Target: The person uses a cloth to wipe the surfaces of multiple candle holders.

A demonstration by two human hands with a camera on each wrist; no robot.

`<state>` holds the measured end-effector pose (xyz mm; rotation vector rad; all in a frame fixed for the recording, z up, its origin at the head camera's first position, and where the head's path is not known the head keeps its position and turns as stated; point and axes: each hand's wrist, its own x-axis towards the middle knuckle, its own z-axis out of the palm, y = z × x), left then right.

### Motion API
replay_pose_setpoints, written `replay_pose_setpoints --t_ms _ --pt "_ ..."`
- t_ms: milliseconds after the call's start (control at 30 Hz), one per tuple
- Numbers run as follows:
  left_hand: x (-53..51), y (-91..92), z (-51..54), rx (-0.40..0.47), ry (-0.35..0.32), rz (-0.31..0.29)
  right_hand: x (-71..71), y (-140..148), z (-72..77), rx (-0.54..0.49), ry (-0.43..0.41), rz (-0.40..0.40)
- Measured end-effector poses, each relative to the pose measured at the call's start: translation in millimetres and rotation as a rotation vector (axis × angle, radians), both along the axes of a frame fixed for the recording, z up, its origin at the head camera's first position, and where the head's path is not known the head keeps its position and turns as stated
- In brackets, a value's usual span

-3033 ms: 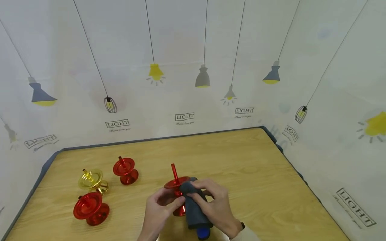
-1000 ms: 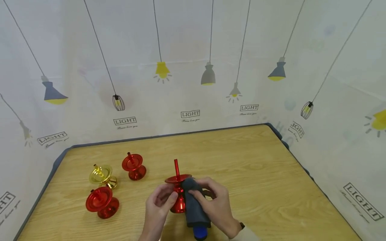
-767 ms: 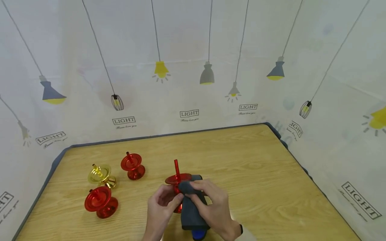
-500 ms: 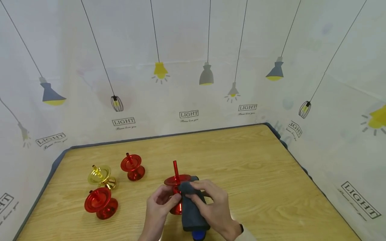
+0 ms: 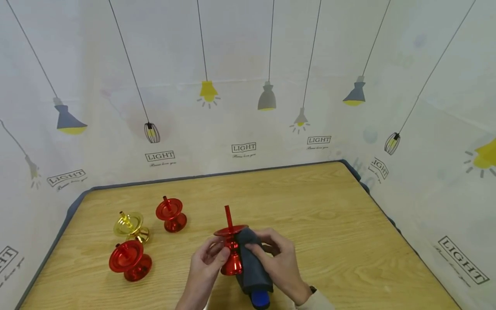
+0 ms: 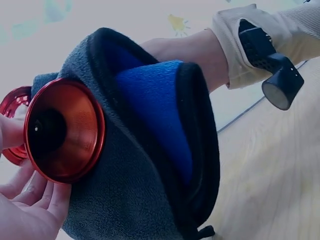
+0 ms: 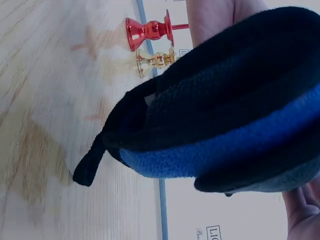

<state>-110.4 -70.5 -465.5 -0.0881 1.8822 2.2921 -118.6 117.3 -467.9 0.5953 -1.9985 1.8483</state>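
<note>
In the head view my left hand (image 5: 207, 265) grips the waist of a shiny red candlestick (image 5: 232, 263), which stands nearly upright with its spike pointing up. My right hand (image 5: 280, 262) pinches a folded grey cloth (image 5: 253, 267) with blue inside against the candlestick's right side, just below the dish. From the left wrist view the candlestick's hollow base (image 6: 85, 135) faces the camera, and fingers (image 6: 35, 192) curl beneath it. Folds of the cloth (image 7: 200, 150) fill much of the right wrist view, a dark hanging loop at one end. The right fingertips are partly hidden by cloth.
To the left on the wooden table (image 5: 310, 206) stand a gold candlestick (image 5: 129, 224), a red one (image 5: 129, 260) in front of it and another red one (image 5: 170, 212) farther back. A white wall printed with lamps (image 5: 244, 120) rises behind the dark-edged table.
The cloth has wiped back and forth over the candlestick's stem. Since half a second ago it has shifted right, baring more of the stem and base. The other candlesticks stay put.
</note>
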Motion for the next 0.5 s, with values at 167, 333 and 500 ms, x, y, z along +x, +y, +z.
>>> replay_pose_setpoints --t_ms 167,333,500 --pt "2.3 7.2 -0.5 -0.068 0.080 0.076 2.3 -0.8 -0.1 0.063 0.073 -0.060" --pt "2.1 12.2 2.1 -0.141 0.137 0.119 4.1 -3.3 -1.0 0.174 0.284 -0.156" --pt "-0.3 7.7 2.3 -0.177 0.118 0.096 3.5 -4.1 -0.3 0.200 0.357 -0.162"
